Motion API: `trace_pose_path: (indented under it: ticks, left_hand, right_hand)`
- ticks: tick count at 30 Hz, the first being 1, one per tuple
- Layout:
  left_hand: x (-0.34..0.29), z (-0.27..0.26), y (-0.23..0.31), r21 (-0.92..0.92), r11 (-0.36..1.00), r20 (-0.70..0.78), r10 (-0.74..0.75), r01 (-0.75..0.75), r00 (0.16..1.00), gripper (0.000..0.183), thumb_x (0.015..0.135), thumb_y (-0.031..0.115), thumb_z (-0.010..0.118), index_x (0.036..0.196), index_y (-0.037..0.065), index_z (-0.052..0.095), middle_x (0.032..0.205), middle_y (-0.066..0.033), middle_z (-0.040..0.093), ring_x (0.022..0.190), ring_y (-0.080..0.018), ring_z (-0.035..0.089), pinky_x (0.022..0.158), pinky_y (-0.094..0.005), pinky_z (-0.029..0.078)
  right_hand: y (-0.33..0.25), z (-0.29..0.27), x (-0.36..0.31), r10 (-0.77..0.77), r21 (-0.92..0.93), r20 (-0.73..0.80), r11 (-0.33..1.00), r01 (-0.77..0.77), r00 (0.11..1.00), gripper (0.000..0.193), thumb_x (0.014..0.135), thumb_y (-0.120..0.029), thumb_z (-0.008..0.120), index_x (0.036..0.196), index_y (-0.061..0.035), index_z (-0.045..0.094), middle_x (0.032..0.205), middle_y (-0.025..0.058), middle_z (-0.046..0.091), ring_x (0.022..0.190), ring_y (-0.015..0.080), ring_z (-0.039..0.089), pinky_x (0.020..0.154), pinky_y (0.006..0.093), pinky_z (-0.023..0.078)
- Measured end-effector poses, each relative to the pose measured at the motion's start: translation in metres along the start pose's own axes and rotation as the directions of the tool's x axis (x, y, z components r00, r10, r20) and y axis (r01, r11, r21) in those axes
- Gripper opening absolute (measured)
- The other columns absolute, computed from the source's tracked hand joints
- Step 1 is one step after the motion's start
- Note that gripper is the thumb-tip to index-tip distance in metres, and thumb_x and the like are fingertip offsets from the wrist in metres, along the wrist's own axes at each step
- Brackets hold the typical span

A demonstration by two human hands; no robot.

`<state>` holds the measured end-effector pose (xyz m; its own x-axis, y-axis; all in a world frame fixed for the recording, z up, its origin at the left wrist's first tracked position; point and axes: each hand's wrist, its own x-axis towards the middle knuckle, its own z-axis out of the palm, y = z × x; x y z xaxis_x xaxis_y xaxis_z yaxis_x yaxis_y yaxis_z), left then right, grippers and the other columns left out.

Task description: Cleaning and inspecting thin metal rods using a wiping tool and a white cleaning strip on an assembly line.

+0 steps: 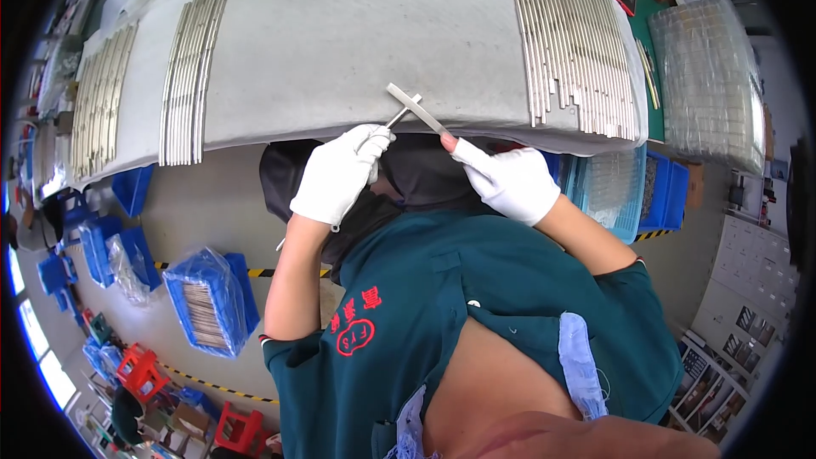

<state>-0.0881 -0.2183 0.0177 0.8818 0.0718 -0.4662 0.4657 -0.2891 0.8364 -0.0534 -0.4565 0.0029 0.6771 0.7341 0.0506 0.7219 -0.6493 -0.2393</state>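
My left hand (pixel 342 172), in a white glove, is closed around a slim metal rod (pixel 397 118) that slants up to the right over the table's near edge. My right hand (pixel 512 185) wears a white glove with a bare fingertip showing, and pinches the lower end of a flat silvery metal bar (pixel 418 108). The bar slants up to the left and crosses the rod near its upper end. Whether the two touch, I cannot tell. Rows of slim metal strips lie side by side on the grey-covered table (pixel 357 34): one group (pixel 194 76) at left, a larger group (pixel 569 47) at right.
Another row of strips (pixel 104 102) lies at the far left. A clear-wrapped stack of trays (pixel 710 76) stands at the right. Blue bins (pixel 667 191) sit below the table's right end. On the floor at left is a blue crate (pixel 178 289) of strips; red stools (pixel 240 429) stand beyond.
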Motion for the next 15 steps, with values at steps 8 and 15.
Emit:
trace_pose_path:
  ticks: [8,15]
  left_hand:
    - [0.000,0.000,-0.001,0.007,1.000,-0.009,-0.011,0.011,1.000,0.019,0.092,0.016,0.054,0.097,0.002,0.065,0.060,0.0012,0.050,0.052,-0.0044,0.042,0.052,-0.0209,0.036]
    - [0.001,0.005,-0.007,-0.038,0.999,-0.029,0.027,-0.028,0.999,0.018,0.091,0.015,0.054,0.096,0.002,0.064,0.061,0.0015,0.050,0.053,-0.0042,0.042,0.052,-0.0202,0.036]
  right_hand:
    - [-0.001,0.003,-0.002,-0.041,-0.026,-0.102,0.999,0.039,0.994,0.050,0.081,-0.011,0.056,0.130,-0.0223,0.051,0.040,0.0006,0.040,0.032,0.0180,0.044,0.035,0.0309,0.036]
    - [0.007,0.009,0.014,-0.108,-0.054,-0.149,0.993,0.100,0.983,0.049,0.083,-0.014,0.053,0.131,-0.0100,0.046,0.071,0.0067,0.062,0.040,0.0203,0.053,0.038,0.0330,0.044]
